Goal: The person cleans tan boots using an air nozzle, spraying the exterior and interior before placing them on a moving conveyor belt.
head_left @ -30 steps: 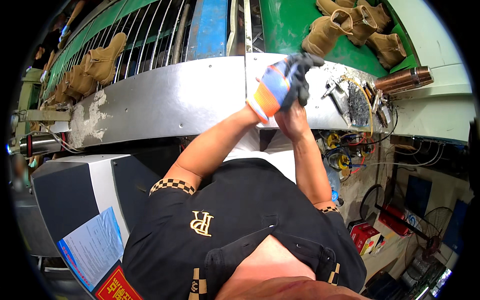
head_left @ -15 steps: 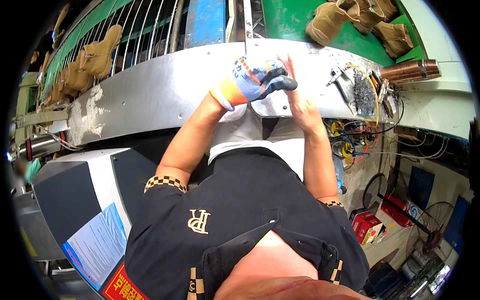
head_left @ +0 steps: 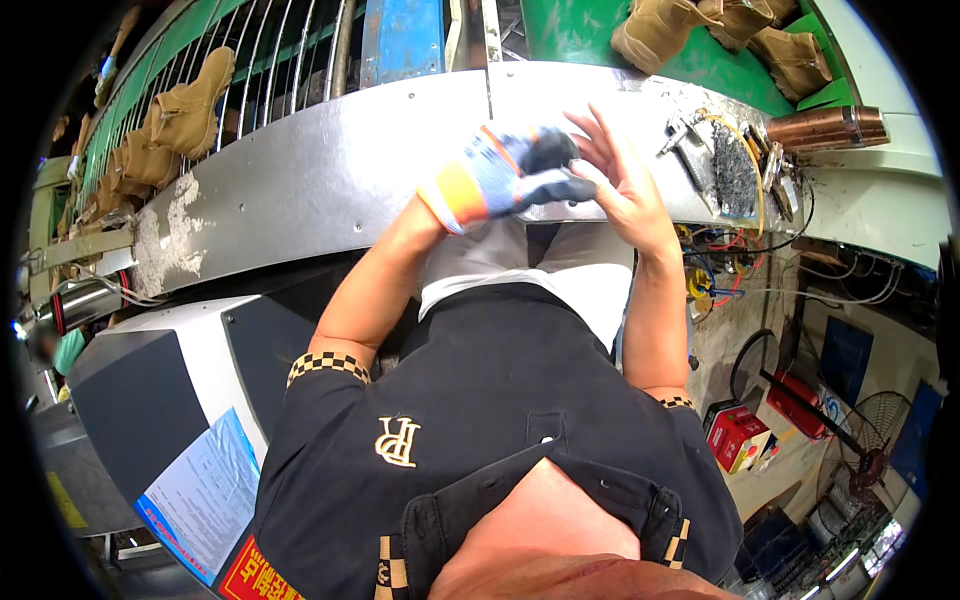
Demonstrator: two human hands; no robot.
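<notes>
Both my hands are raised over the metal ledge in front of my body. On my left hand (head_left: 510, 175) is a knit work glove (head_left: 483, 178), light blue with an orange cuff and black coated fingers. Its fingers are somewhat smeared by motion, but a gap shows between thumb and fingers, with nothing visible in it. My right hand (head_left: 625, 185) is bare, its fingers spread and holding nothing. The gloved thumb tip overlaps the right thumb in view; whether they touch, I cannot tell.
A curved metal ledge (head_left: 300, 170) runs across in front of me. Tan boots (head_left: 190, 105) stand at the far left, with more boots (head_left: 655, 35) on a green surface at the far right. Small tools (head_left: 690, 160) and a copper-coloured cylinder (head_left: 828, 130) lie at the right. Cables hang below.
My right hand has moved right and its fingers have spread. The gloved left hand no longer covers the base of the right hand, and its thumb and fingers have parted.
</notes>
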